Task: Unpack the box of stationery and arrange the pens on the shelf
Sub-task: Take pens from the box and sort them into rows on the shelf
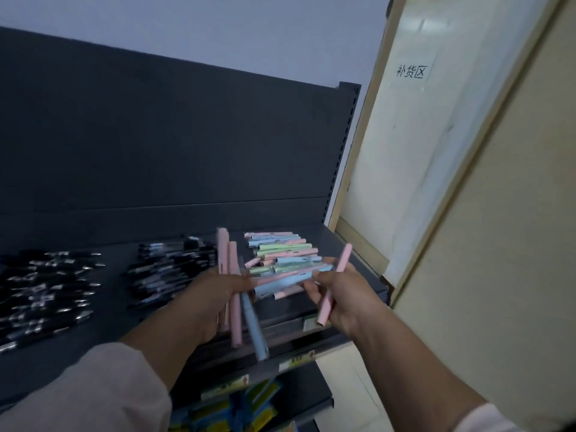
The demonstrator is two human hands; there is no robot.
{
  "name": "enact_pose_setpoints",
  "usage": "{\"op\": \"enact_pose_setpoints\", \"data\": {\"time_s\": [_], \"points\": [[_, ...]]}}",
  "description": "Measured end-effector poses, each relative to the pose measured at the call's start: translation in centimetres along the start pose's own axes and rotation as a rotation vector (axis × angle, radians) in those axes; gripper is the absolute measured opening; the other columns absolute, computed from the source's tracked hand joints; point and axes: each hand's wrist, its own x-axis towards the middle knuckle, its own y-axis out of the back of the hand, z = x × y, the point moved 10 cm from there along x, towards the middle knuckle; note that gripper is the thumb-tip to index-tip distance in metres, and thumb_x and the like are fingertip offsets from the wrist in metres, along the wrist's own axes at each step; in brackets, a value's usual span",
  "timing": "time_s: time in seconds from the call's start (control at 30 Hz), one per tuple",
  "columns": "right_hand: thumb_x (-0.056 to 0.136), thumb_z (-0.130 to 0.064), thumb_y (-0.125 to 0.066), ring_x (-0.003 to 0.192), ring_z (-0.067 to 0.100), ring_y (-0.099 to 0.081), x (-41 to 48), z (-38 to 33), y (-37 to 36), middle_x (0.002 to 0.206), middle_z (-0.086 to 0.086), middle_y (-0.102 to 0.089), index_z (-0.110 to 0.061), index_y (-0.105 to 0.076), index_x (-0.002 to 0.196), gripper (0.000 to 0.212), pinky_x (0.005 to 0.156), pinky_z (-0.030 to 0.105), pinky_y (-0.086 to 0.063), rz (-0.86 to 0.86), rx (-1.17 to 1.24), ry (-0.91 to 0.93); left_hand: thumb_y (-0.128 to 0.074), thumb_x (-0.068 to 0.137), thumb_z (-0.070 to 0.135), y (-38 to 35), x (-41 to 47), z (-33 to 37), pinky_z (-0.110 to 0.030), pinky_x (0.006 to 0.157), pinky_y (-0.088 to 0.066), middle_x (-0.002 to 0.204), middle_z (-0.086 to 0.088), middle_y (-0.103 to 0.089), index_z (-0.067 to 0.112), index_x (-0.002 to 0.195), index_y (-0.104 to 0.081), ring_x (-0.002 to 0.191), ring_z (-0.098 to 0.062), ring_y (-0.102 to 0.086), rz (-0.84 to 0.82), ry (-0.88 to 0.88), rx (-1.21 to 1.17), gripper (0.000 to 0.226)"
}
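Observation:
My left hand (215, 294) grips a bundle of pastel pens (234, 307), pink and blue, standing roughly upright over the front of the dark shelf (118, 310). My right hand (336, 294) holds a single pink pen (335, 283) slanted across its fingers, and its fingertips touch a blue pen (290, 280) lying across the gap between both hands. Just behind the hands, a pile of pink, green and blue pens (285, 252) lies on the right end of the shelf.
Two groups of black pens (46, 288) (171, 266) lie on the shelf to the left. The dark back panel (156, 135) rises behind. Lower shelves with price strips and blue-yellow packs (237, 406) sit below. A cream door (414, 135) stands at right.

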Motion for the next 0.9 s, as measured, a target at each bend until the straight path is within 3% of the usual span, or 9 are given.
{"op": "enact_pose_setpoints", "data": {"time_s": [0.07,0.17,0.37,0.53,0.63,0.77,0.9], "points": [[0.091,0.011,-0.049,0.090,0.035,-0.067,1.8,-0.8,-0.2,0.104,0.024,-0.063,-0.008,-0.052,0.105,0.025,0.055,0.025,-0.059,0.023,0.002,0.004,-0.071,0.078,0.005,-0.6,1.9,0.5,-0.027,0.055,-0.049,0.062,-0.007,-0.066,0.006,0.093,-0.065,0.053,-0.018,-0.061,-0.021,0.009,0.007,0.016],[0.091,0.013,-0.048,0.081,0.033,-0.068,4.3,-1.3,-0.2,0.104,0.024,-0.059,-0.006,-0.050,0.108,0.026,0.064,0.029,-0.058,0.054,-0.019,-0.006,-0.070,0.080,0.005,-1.0,4.4,1.2,-0.030,0.062,-0.046,0.069,-0.010,-0.065,0.009,0.086,-0.065,0.061,-0.023,-0.059,-0.015,0.016,-0.001,0.009],[0.091,0.010,-0.046,0.078,0.039,-0.069,8.5,-2.2,-0.8,0.109,0.030,-0.056,-0.002,-0.051,0.102,0.017,0.052,0.029,-0.059,0.011,-0.014,-0.105,-0.068,0.079,-0.001,-0.7,8.0,3.5,-0.028,0.059,-0.050,0.074,-0.014,-0.067,0.005,0.090,-0.061,0.065,-0.023,-0.065,0.054,-0.028,-0.012,0.014],[0.092,0.005,-0.050,0.069,0.035,-0.071,13.3,-4.2,-1.6,0.112,0.030,-0.056,-0.002,-0.051,0.104,0.014,0.052,0.030,-0.059,-0.042,-0.077,-0.090,-0.079,0.065,0.003,-1.1,10.6,5.2,-0.042,0.090,-0.050,0.094,-0.020,-0.067,0.003,0.093,-0.061,0.094,-0.036,-0.064,0.101,-0.049,-0.004,0.034],[0.092,0.006,-0.048,0.073,0.036,-0.070,16.3,-5.0,-1.8,0.113,0.031,-0.056,-0.002,-0.053,0.101,0.014,0.050,0.030,-0.058,-0.075,-0.138,-0.089,-0.076,0.073,0.001,-1.0,12.1,5.6,-0.042,0.083,-0.054,0.094,-0.020,-0.065,0.005,0.089,-0.060,0.088,-0.034,-0.064,0.161,-0.066,-0.037,0.023],[0.094,0.006,-0.046,0.082,0.039,-0.064,20.2,-5.1,-2.4,0.116,0.031,-0.050,0.001,-0.052,0.106,0.015,0.059,0.040,-0.060,-0.120,-0.110,-0.161,-0.069,0.080,0.000,-0.6,13.3,5.6,-0.042,0.086,-0.053,0.091,-0.017,-0.063,0.005,0.088,-0.059,0.088,-0.032,-0.062,0.292,-0.071,-0.066,0.013],[0.094,0.003,-0.049,0.089,0.035,-0.060,23.6,-4.3,-3.3,0.121,0.028,-0.048,-0.001,-0.051,0.117,0.023,0.061,0.041,-0.060,-0.175,-0.222,-0.189,-0.066,0.082,-0.001,-0.7,14.0,5.6,-0.028,0.065,-0.048,0.080,-0.010,-0.063,0.004,0.090,-0.064,0.071,-0.021,-0.059,0.373,-0.084,-0.054,0.010]]}}
